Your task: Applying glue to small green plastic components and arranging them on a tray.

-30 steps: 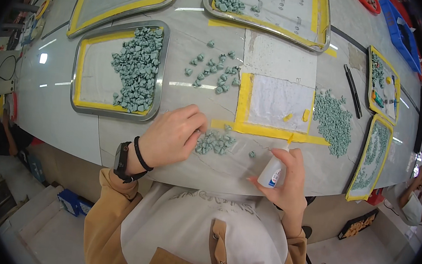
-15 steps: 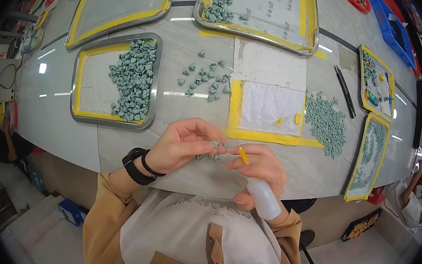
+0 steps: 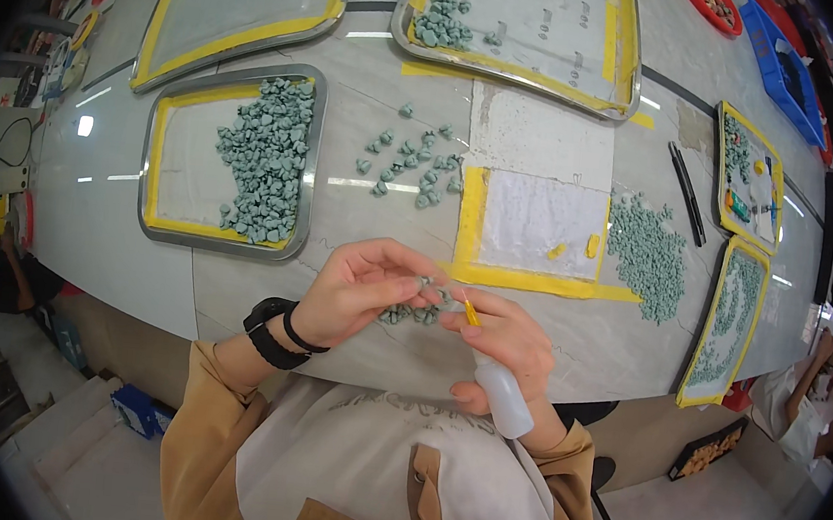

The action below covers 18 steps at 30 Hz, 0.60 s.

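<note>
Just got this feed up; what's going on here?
A person's left hand pinches a small green piece; the right hand holds a squeeze bottle, its yellow nozzle pointing toward that piece. Whether they touch is too small to tell. More green pieces lie on the table beneath the hands. A tray of green pieces sits to the left, and a spread of smaller bits lies to the right.

From the wearer's head, one wide fisheye camera looks steeply down at close range: the bare fingers (image 3: 395, 252) sit near mid-view, the grey marbled tabletop (image 3: 366, 218) stretches beyond them, the white-and-tan-clothed torso (image 3: 341, 442) on their near side.
</note>
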Each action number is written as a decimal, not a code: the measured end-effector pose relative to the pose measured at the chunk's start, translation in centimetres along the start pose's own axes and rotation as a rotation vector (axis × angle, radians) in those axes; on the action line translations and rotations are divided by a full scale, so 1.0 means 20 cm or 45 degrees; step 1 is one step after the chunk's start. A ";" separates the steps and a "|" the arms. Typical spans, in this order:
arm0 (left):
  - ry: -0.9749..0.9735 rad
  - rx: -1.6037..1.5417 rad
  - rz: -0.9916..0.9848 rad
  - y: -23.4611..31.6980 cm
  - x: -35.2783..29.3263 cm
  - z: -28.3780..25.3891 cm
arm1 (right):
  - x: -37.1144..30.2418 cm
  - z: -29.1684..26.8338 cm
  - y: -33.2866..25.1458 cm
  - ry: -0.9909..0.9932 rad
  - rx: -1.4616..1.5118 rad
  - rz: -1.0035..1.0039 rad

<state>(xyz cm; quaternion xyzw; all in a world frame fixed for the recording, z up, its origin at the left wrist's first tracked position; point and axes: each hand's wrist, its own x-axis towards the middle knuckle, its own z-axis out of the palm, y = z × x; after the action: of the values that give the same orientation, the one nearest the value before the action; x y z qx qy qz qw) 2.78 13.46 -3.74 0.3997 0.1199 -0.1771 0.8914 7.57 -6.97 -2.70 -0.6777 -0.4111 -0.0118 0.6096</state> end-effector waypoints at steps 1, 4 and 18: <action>-0.025 -0.008 -0.042 0.00 0.00 -0.01 | 0.00 0.00 -0.01 -0.006 0.014 -0.020; -0.126 -0.015 -0.043 0.01 0.00 0.00 | -0.01 0.01 -0.01 0.023 -0.010 0.021; -0.139 0.050 -0.054 0.02 0.00 0.01 | -0.03 0.00 -0.02 -0.026 -0.025 0.089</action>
<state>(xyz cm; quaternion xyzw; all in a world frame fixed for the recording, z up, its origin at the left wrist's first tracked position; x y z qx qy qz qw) 3.06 13.67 -3.36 0.4044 0.0761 -0.2197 0.8845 6.94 -7.31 -2.74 -0.6978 -0.3933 0.0124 0.5985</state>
